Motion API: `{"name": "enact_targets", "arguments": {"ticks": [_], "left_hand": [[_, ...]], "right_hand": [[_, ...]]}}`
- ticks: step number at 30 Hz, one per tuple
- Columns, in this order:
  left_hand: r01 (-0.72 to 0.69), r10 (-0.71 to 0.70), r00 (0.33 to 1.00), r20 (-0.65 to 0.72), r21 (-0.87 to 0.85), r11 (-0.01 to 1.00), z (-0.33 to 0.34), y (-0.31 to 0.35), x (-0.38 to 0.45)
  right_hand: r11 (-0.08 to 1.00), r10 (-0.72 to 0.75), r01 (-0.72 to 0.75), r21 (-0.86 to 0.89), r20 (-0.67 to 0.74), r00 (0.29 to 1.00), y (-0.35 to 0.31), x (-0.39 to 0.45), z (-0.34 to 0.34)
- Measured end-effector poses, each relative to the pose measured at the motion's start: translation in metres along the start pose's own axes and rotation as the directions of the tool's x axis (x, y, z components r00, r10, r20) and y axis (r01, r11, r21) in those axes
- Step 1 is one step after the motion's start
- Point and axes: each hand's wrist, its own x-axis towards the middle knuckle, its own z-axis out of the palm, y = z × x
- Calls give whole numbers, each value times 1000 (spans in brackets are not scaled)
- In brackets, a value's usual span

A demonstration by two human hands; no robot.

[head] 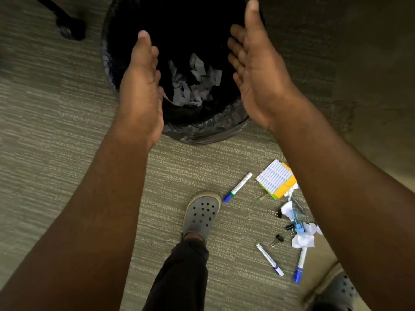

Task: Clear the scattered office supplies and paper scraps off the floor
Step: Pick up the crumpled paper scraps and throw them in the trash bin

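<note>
Over the bin point(208, 131) at 12 o'clock, left hand point(140, 90) and right hand point(253, 70) grips spread, empty, paper scraps point(195, 86) inside; markers point(238, 187), binder clips point(279, 239) at 4 o'clock—scoop clustered.

No readable text anywhere.

Rows of small blue print on the white sticky-note pad point(274, 176) lying on the carpet, too fine and blurred to make out. Faint markings on the barrel of the blue-capped marker point(238, 187) just beside that pad, likewise illegible. No brand, number or sign legible elsewhere.
</note>
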Motion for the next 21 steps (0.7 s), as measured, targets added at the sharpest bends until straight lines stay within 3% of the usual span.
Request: {"name": "enact_targets", "arguments": {"ticks": [3,6,7,9,12,15,21], "left_hand": [[-195,195,981,24,218,956,9,-11,-20],[-493,480,868,128,342,800,29,-33,-54],[-556,537,828,163,364,747,36,-45,-64],[-575,546,815,195,390,719,51,-74,-85],[-492,415,871,265,473,731,63,-118,-109],[-352,149,916,373,567,745,88,-171,-129],[-174,-267,883,385,798,577,127,-265,-142]], "right_hand": [[999,-46,45,-15,-104,993,14,-15,-15],[982,-189,174,-76,-314,930,38,-46,-31],[969,-247,217,-122,-366,897,50,-59,-36],[958,-281,220,-185,-444,851,77,-88,-50],[971,-165,42,-234,-537,828,127,-127,-63],[936,-1,-216,-278,-616,788,181,-170,-93],[757,228,-555,-345,-656,719,260,-233,-150]]}}
